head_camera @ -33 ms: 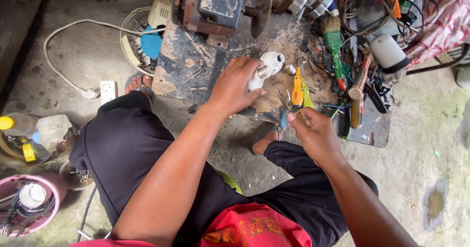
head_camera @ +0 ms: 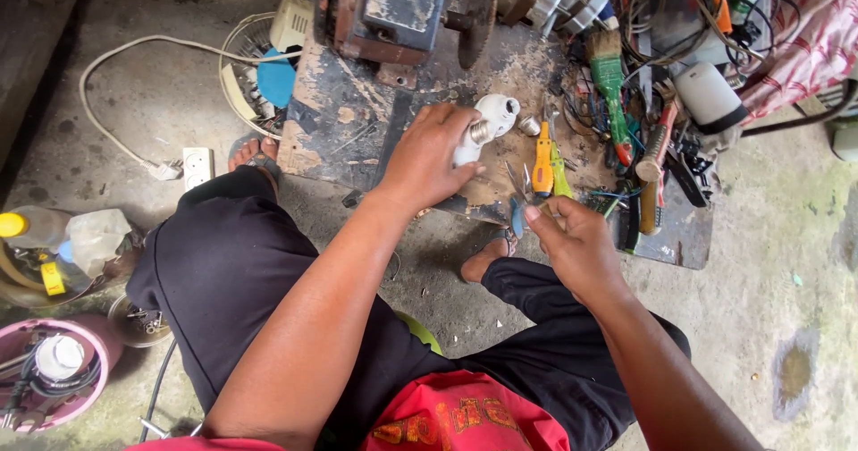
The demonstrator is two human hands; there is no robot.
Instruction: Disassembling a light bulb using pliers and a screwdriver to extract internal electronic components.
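Left hand (head_camera: 427, 160): fingers curled around a white bulb (head_camera: 483, 127), pressing it onto the board (head_camera: 357, 120).
Right hand (head_camera: 576, 241): fingertips pinched on something small, near the yellow pliers (head_camera: 542, 167).
Risk: the bulb may slip or crack if pressed harder on the scarred board.

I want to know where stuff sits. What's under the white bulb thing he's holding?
Under the white lamp part in the left hand lies a stained, worn work board. The hand hides the spot directly beneath.

Bulb (head_camera: 487, 127) on board (head_camera: 357, 120) under left hand (head_camera: 427, 160), pliers (head_camera: 542, 167) right of it, motor (head_camera: 393, 8) behind.
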